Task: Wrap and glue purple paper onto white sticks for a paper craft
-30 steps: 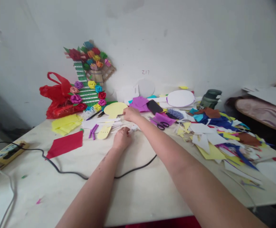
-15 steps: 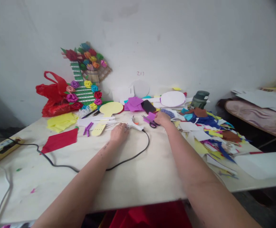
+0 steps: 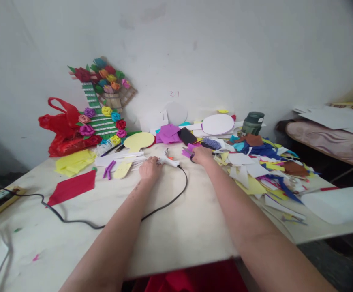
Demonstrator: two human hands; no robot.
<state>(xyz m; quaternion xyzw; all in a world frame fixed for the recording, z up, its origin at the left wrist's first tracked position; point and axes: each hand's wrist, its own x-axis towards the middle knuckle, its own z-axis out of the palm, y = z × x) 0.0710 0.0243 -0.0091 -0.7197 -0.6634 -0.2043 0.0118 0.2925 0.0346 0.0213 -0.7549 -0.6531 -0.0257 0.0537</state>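
Observation:
My left hand (image 3: 150, 168) rests low on the table, fingers forward over thin white paper strips (image 3: 136, 161). Just to its right lies a white glue gun (image 3: 168, 161) with a black cord. My right hand (image 3: 203, 155) is closed on the dark handles of a pair of scissors (image 3: 192, 158), which it mostly covers. Beneath the blades is a small purple paper piece (image 3: 188, 151). Behind it are a black phone (image 3: 187, 135) and purple sheets (image 3: 168, 134). A pale yellow paddle-shaped cutout (image 3: 139, 140) and purple rolled sticks (image 3: 109, 170) lie left of my left hand.
Paper scraps (image 3: 255, 162) heap on the right, with a dark green bottle (image 3: 253, 123) behind. At the left stand a flower-decorated craft (image 3: 103, 121) and a red plastic bag (image 3: 62, 129). Red paper (image 3: 73, 186) and a power strip (image 3: 1, 198) lie nearer. The cord (image 3: 176, 198) crosses the table.
My right hand has moved onto the scissors, closing over their handles. My left hand stays beside the glue gun. The whole view has shifted slightly.

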